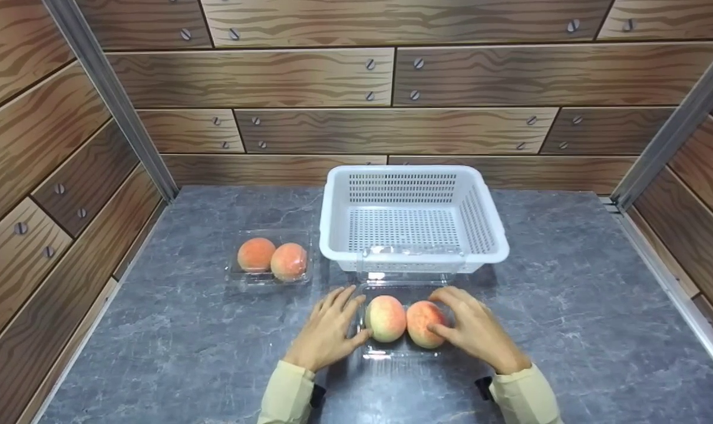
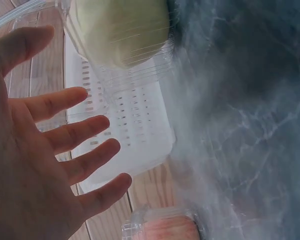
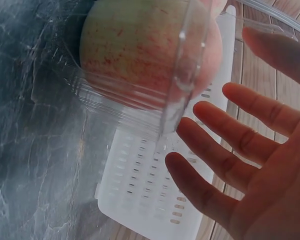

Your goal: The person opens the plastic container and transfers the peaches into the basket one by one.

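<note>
A clear plastic container (image 1: 386, 355) lies flat on the grey marbled counter (image 1: 185, 353), about midway between its left and right edges and well short of its far edge. Its clear lid (image 1: 412, 259) is open, raised along the side toward the far edge. Two peaches sit inside, side by side: the left peach (image 1: 386, 318) is pale yellow-green blushing to pink, the right peach (image 1: 418, 323) redder and mottled. The left hand (image 1: 327, 331) spreads its fingers beside the left end, the right hand (image 1: 474, 325) beside the right.
</note>
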Tool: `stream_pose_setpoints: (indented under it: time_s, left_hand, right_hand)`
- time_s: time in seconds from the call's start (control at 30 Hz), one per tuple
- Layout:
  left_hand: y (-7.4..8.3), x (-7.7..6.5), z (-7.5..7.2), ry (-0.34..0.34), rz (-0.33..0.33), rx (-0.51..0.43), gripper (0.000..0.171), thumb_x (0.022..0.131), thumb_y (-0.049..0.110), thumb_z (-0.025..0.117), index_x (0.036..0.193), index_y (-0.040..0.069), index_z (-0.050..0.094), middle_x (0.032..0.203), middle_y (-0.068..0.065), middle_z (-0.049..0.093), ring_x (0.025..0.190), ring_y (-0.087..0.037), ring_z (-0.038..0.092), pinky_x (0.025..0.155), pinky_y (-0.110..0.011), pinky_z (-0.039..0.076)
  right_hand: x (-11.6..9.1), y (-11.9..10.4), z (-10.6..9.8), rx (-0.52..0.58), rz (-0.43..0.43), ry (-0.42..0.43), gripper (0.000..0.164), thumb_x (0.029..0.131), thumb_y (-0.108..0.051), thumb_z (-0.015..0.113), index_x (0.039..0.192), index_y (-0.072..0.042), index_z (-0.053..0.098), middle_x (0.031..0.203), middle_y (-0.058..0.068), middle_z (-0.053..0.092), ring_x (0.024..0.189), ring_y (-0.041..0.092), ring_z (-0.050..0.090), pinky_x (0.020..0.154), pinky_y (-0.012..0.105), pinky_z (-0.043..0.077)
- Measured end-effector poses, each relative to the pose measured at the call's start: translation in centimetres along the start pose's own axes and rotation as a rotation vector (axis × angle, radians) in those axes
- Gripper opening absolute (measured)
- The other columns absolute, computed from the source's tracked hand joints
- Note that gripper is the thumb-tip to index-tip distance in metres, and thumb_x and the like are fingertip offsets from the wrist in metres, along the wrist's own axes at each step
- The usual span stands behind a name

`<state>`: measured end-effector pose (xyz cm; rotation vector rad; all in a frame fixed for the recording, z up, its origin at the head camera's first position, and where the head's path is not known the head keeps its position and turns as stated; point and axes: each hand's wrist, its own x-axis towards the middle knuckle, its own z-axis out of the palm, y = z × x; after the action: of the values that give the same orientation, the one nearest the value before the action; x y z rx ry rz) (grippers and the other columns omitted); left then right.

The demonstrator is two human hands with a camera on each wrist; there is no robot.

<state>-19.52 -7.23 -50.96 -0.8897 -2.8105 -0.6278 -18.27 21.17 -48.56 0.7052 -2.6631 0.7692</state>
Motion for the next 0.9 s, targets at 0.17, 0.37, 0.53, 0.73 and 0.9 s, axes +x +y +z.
stream_pose_setpoints:
  time_s: [0.17, 0.37, 0.53, 0.73, 0.9]
  left_hand:
    - [-0.3, -0.4, 0.1, -0.05, -0.014, -0.015, 0.068, 0.094, 0.05, 0.064, 0.143, 0.004, 0.053, 0.154, -0.021, 0.043, 0.139, -0.046, 0.039, 0.112, -0.065, 0.035]
    - [-0.5, -0.6, 0.3, -0.126, -0.053, -0.077, 0.081, 0.093, 0.061, 0.06, 0.149, 0.004, 0.047, 0.16, -0.019, 0.034, 0.143, -0.047, 0.032, 0.115, -0.067, 0.028]
    - [-0.5, -0.5, 0.6, -0.154, -0.065, -0.102, 0.088, 0.093, 0.065, 0.057, 0.154, 0.003, 0.041, 0.164, -0.016, 0.027, 0.146, -0.048, 0.027, 0.115, -0.068, 0.026]
    - [-0.5, -0.4, 0.9, -0.163, -0.052, -0.064, 0.099, 0.087, 0.068, 0.062, 0.157, 0.002, 0.035, 0.166, -0.014, 0.022, 0.147, -0.046, 0.025, 0.116, -0.066, 0.025]
    - [-0.5, -0.4, 1.2, -0.169, -0.041, -0.022, 0.106, 0.083, 0.069, 0.067, 0.158, 0.002, 0.032, 0.167, -0.013, 0.019, 0.148, -0.044, 0.024, 0.117, -0.064, 0.024]
  right_hand:
    - [0.0, 0.0, 0.2, -0.005, -0.009, -0.019, 0.043, 0.075, -0.013, 0.089, 0.112, -0.005, 0.069, 0.115, 0.011, 0.068, 0.11, 0.035, 0.064, 0.092, 0.054, 0.055]
    - [-0.2, 0.1, 0.5, -0.013, -0.014, -0.049, 0.046, 0.074, -0.013, 0.089, 0.114, -0.004, 0.067, 0.118, 0.011, 0.067, 0.111, 0.036, 0.063, 0.092, 0.056, 0.055]
    - [-0.3, 0.1, 0.8, -0.031, -0.029, -0.061, 0.049, 0.074, -0.015, 0.087, 0.117, -0.002, 0.066, 0.122, 0.015, 0.065, 0.113, 0.039, 0.062, 0.091, 0.061, 0.052]
    - [-0.4, 0.2, 1.2, -0.037, -0.061, -0.065, 0.054, 0.073, -0.016, 0.086, 0.12, -0.001, 0.065, 0.126, 0.017, 0.063, 0.116, 0.039, 0.061, 0.095, 0.063, 0.049]
    - [-0.5, 0.2, 1.4, -0.041, -0.052, -0.098, 0.058, 0.074, -0.019, 0.088, 0.123, 0.0, 0.064, 0.129, 0.02, 0.062, 0.119, 0.04, 0.059, 0.101, 0.067, 0.044]
